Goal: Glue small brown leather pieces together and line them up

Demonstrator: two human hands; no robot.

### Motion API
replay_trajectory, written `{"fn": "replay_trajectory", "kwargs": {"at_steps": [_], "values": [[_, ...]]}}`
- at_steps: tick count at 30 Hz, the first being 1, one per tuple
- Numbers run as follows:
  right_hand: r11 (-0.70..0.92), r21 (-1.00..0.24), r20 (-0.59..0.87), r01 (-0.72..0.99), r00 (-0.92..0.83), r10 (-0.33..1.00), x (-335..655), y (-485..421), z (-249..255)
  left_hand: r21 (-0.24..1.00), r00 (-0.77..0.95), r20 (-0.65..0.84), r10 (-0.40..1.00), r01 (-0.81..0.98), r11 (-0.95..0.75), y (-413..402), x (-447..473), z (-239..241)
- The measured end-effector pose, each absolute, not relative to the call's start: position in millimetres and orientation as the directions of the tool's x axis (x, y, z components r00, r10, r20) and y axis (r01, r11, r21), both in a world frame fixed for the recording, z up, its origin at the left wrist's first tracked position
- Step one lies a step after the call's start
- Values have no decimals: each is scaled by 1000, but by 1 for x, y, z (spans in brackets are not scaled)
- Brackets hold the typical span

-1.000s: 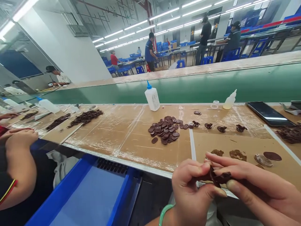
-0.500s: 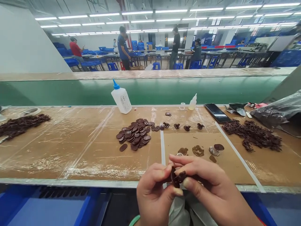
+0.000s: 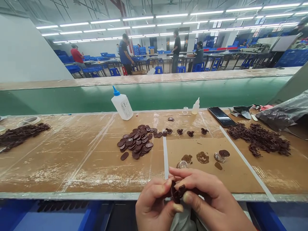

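At the front edge of the table, my left hand (image 3: 154, 203) pinches a dark brown oval disc (image 3: 172, 192) seen nearly edge-on. Against its face my right hand (image 3: 211, 199) presses a small dark brown moulded figure (image 3: 181, 191) between thumb and fingers. The fingers hide much of both pieces. Just beyond them a small clear glass cup (image 3: 183, 164) rests on a brown cardboard sheet (image 3: 231, 179). Another glass cup (image 3: 218, 158) has a brown disc (image 3: 224, 153) on top. Several small figures (image 3: 190, 133) stand in a row behind the sheet.
A heap of brown oval discs (image 3: 137, 141) lies left of the sheet. Dark moulded pieces pile up at right (image 3: 262, 138) and far left (image 3: 21, 134). Behind stand a blue-capped bottle (image 3: 123, 107), a small dropper bottle (image 3: 196, 106) and a phone (image 3: 221, 116). People work in the background.
The view has tilted slightly, so both hands appear a little lower and further left. They keep the disc and figure together, with almost the same grip.
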State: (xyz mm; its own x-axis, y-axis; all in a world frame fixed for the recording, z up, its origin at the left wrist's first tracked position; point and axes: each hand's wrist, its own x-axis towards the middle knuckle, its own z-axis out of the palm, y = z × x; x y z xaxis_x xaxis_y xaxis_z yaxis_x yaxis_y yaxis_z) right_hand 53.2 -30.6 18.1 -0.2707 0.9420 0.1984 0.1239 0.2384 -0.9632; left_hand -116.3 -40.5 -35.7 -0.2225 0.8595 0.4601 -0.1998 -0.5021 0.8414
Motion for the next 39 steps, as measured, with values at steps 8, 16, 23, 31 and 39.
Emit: {"fn": "replay_trajectory", "kwargs": {"at_steps": [8,16,23,31,39], "values": [[237,-961,197,141,-251,948,53,-33,11,829,-240,482,843,-186,-527,-38,-112,-29],[241,-961,202,133,-256,945,53,-31,17,846,-244,443,863,-204,-492,-40,-113,-32],[243,-964,211,105,-250,945,53,-33,15,835,-241,455,857,-219,-504,-40,-112,-30],[241,-969,221,59,-233,947,51,-34,8,835,-244,450,859,-227,-502,-41,-111,-35],[234,-969,208,83,-246,947,55,-35,11,819,-226,479,848,-234,-524,-41,-109,-30]]}}
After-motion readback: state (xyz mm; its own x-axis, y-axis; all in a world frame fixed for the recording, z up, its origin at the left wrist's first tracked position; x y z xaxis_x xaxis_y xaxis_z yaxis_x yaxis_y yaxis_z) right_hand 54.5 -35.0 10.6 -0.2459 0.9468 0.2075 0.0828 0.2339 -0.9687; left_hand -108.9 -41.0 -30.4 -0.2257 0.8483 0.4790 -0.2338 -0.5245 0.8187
